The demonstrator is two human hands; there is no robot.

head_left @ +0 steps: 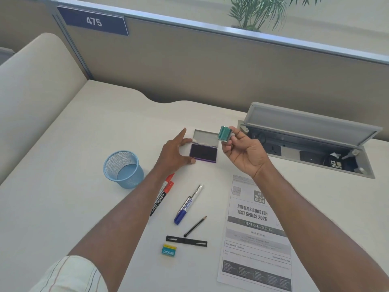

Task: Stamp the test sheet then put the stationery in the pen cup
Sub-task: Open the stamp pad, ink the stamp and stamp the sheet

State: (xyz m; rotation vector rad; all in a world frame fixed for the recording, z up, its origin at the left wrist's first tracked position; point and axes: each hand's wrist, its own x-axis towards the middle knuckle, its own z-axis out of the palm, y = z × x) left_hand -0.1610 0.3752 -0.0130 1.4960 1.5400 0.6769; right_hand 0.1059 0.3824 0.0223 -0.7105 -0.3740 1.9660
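Stationery lay unsorted nearest: eraser [169,250], pencil [195,226], pens [188,204]. Test sheet [255,245] lay unstamped on the surface [84,133], right of them. Farther, left hand [174,151] steadied the open ink pad [203,153], fingers spread; right hand [245,153] pinched the stamp [225,133] above. Inking appeared next, requiring a flat press. Pen cup [123,168] stood empty, left.

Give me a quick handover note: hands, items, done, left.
Right hand holds the stamp raised beside the open ink pad. Left hand is open, fingers steadying the pad's left edge.
Test sheet: lower right; no fresh stamp mark that I can see.
Pen cup: looks empty.
Markers, pen, pencil, black strip and eraser lie on the desk.
Left: ink, stamp, load cup.
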